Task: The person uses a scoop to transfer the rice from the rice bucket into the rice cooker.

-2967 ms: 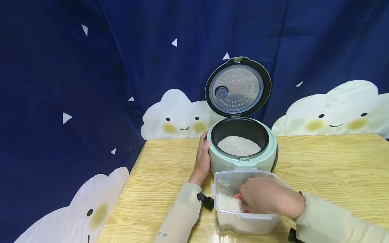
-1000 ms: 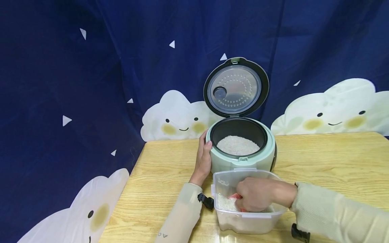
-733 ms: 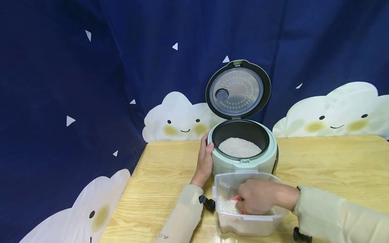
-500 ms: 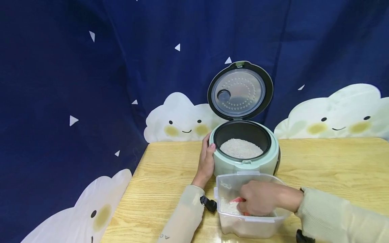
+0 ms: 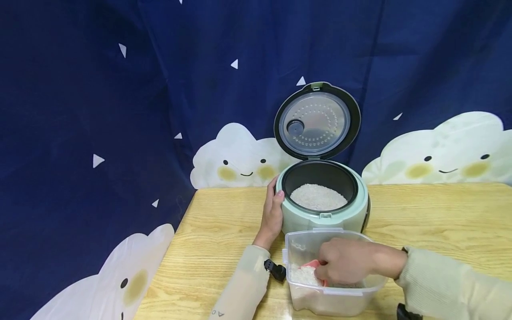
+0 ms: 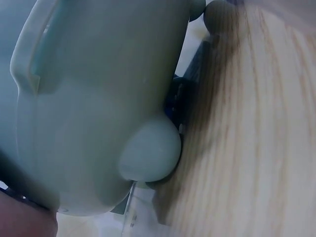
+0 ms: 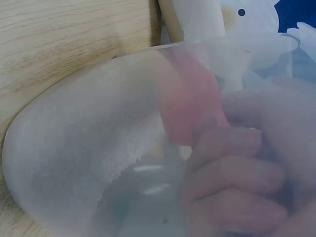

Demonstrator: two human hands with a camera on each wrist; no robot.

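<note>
In the head view a pale green rice cooker (image 5: 312, 222) stands with its lid (image 5: 320, 126) up and white rice (image 5: 318, 197) in its dark inner pot. My left hand (image 5: 272, 218) rests against the cooker's left side, thumb near the rim and fingers along the wall. Directly in front is a clear plastic container (image 5: 332, 302), also partly filled with rice. Inside it my right hand (image 5: 346, 262) grips a red scoop (image 5: 311, 263) that has rice in it. Through the container wall, the right wrist view shows curled fingers (image 7: 232, 173) at the scoop (image 7: 192, 103).
Everything stands on a wood-grain table (image 5: 208, 249). A dark blue cloth (image 5: 100, 89) with printed clouds hangs behind it and at the left. A small black camera (image 5: 275, 270) on my left wrist is close to the container's left side.
My right hand has moved slightly right inside the container, and more of the red scoop and its rice shows. My left hand stays on the cooker. The head view has shifted slightly.
</note>
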